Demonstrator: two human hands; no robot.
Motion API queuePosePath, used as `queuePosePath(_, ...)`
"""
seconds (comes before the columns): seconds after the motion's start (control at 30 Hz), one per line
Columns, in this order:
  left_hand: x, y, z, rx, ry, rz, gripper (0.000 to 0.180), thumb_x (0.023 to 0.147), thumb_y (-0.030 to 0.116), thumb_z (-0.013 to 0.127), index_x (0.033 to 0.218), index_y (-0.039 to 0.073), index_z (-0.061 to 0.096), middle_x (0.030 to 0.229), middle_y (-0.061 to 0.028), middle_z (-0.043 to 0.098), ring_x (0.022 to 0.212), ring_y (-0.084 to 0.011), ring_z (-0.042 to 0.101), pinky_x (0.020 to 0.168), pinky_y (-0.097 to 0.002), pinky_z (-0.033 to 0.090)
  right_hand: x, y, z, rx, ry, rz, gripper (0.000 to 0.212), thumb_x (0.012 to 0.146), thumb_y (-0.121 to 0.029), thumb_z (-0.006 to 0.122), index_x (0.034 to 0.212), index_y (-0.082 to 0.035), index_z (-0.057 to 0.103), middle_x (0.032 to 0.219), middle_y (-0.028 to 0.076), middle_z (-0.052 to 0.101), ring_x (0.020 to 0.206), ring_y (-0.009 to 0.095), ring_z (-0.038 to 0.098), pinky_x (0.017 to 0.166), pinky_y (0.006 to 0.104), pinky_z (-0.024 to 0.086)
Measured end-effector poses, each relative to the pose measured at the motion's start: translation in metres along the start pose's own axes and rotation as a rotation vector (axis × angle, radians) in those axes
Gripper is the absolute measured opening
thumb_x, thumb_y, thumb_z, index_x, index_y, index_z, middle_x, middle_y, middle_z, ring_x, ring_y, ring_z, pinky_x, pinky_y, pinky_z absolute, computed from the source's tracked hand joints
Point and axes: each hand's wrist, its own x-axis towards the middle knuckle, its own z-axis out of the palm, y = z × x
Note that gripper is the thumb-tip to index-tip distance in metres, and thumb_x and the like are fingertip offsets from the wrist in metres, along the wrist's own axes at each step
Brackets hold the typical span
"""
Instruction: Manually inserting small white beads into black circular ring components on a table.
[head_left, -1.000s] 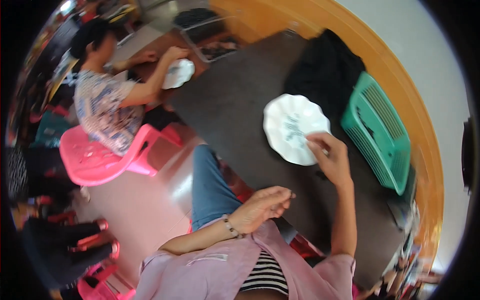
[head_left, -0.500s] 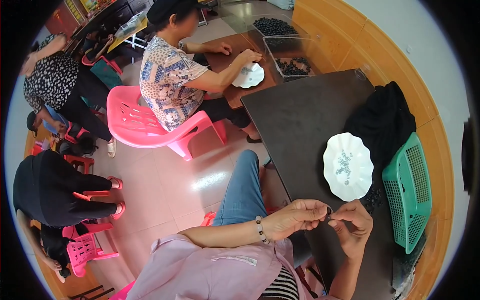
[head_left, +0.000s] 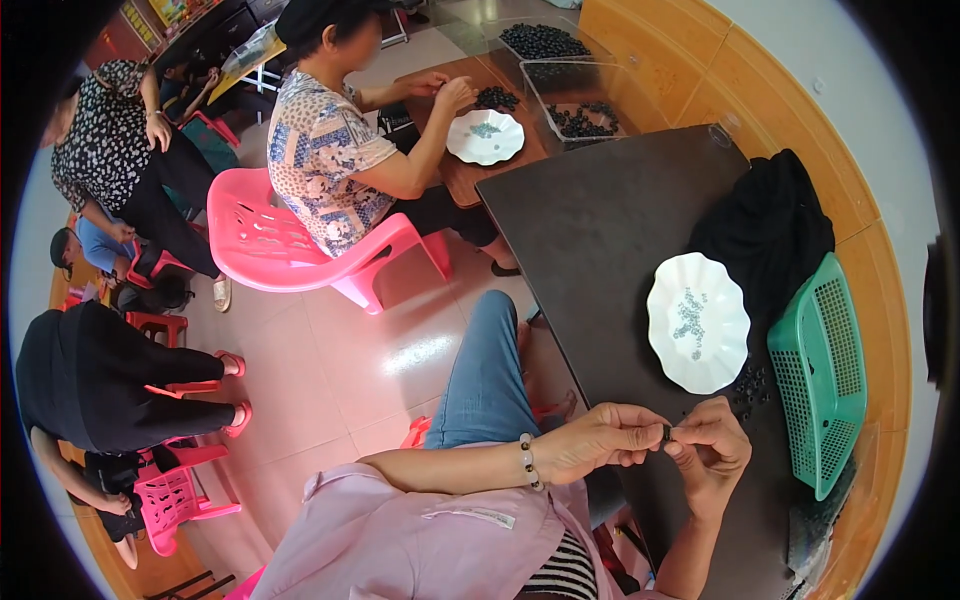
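Over the near part of the dark table, my left hand pinches a small black piece between thumb and fingers. My right hand meets it there, thumb and fingertips closed at the same piece. Whether the right fingers hold a separate tiny part is too small to tell. Just beyond my hands sits a white scalloped plate with a scatter of tiny pale grey bits in its middle. Loose small black pieces lie on the table between the plate and a green basket.
A black cloth lies beyond the basket, against the wooden wall panel. At the adjoining brown table, a seated co-worker works beside another white plate and clear bins of black pieces. Pink chairs stand to the left.
My hands stay together at the black piece and have shifted slightly right. The co-worker's hands have come together above their plate, and a pile of black pieces now shows beside it.
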Motion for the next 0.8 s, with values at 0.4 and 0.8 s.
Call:
queuePosePath(0.4,0.010,-0.005,-0.007,0.168,-0.022,0.019,0.034,0.087,0.034,0.070,0.107,0.007,0.067,0.087,0.0044,0.063,0.075,-0.0046,0.054,0.065,-0.0187,0.042,0.000,0.001,-0.014,0.383,-0.091,0.538,0.023,0.068,0.006,0.079,0.088,0.001,0.067,0.088,0.006,0.059,0.080,0.013,0.056,0.071,0.0236,0.045)
queuePosePath(0.8,0.011,-0.009,-0.009,0.040,-0.015,-0.142,0.025,0.093,0.028,0.062,0.109,0.007,0.062,0.095,0.0028,0.063,0.079,-0.0041,0.053,0.071,-0.0196,0.043,-0.013,0.017,-0.019,0.574,-0.174,0.686,0.022,0.079,0.002,0.073,0.097,-0.001,0.060,0.093,0.002,0.059,0.087,0.009,0.056,0.077,0.0233,0.047)
